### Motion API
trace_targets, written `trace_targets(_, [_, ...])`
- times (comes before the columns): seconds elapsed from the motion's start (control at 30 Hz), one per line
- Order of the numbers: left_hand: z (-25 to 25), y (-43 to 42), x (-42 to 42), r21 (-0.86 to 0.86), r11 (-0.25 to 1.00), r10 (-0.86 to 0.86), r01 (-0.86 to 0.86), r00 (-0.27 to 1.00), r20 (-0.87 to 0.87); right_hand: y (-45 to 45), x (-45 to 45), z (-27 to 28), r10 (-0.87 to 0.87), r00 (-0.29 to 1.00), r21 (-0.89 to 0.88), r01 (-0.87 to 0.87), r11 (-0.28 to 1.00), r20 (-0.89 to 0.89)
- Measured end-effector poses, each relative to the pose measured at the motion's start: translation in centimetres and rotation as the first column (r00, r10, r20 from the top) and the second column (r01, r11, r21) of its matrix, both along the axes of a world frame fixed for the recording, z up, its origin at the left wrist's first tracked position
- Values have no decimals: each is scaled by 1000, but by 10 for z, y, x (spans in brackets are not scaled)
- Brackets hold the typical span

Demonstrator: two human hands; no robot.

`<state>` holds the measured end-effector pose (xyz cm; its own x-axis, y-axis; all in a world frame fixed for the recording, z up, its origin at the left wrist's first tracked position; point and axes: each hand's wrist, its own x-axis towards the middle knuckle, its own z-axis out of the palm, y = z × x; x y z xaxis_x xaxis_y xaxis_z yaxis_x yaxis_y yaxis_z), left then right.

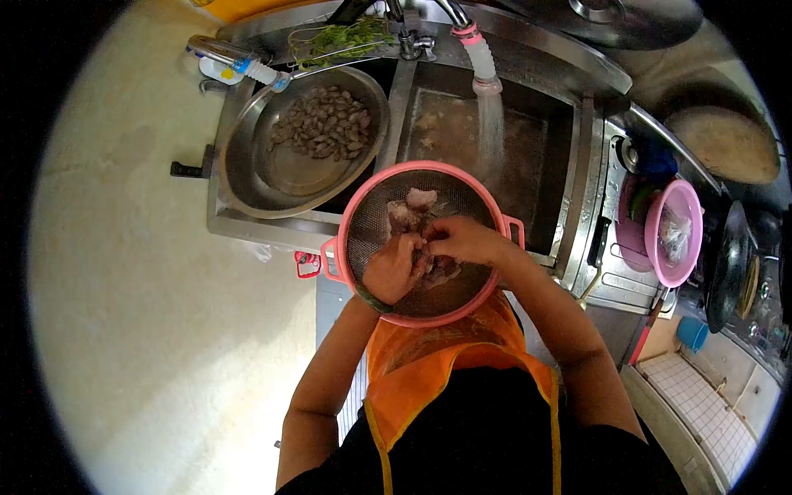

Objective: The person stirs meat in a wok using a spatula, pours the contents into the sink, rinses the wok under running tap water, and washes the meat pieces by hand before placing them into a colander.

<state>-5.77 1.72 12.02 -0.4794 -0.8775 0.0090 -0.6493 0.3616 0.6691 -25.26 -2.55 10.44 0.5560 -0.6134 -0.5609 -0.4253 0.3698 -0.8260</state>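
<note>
A pink-rimmed mesh strainer (369, 205) is in front of my body at the sink's near edge. Several pieces of raw meat (421, 199) lie in its middle. Over the mesh, my left hand (394, 271) is closed around a reddish piece of meat. The fingers of my right hand (464, 241) pinch the same piece from the other side, so the two hands meet. Much of that piece is hidden by my fingers. A dark green bracelet is around my left wrist.
Water runs from the tap (487, 78) into the right sink basin (445, 124). A large metal bowl (239, 177) with shellfish-like pieces (326, 124) rests over the left basin. Green herbs (351, 40) lie behind it. At right are a knife (600, 239) and a pink basin (695, 223).
</note>
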Motion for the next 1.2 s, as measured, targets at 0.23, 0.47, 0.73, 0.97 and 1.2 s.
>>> trace_targets(0.23, [-1,1,4,43,997,-63,62,998,22,-11,-1,16,89,996,105,-87,991,-19])
trace_targets(0.47, [-5,-1,5,87,991,-105,104,994,5,-8,-3,3,45,999,88,-45,995,3])
trace_targets(0.73, [-5,-2,4,72,987,-149,143,985,82,-10,3,10,216,952,-240,-266,934,-216])
trace_targets(0.97, [-4,-6,8,134,970,-202,201,979,-7,-12,0,6,191,966,-205,-226,952,-177])
trace_targets(1.2, [-2,-9,8,271,952,-129,144,989,-72,-14,-3,18,158,955,-194,-209,958,-252])
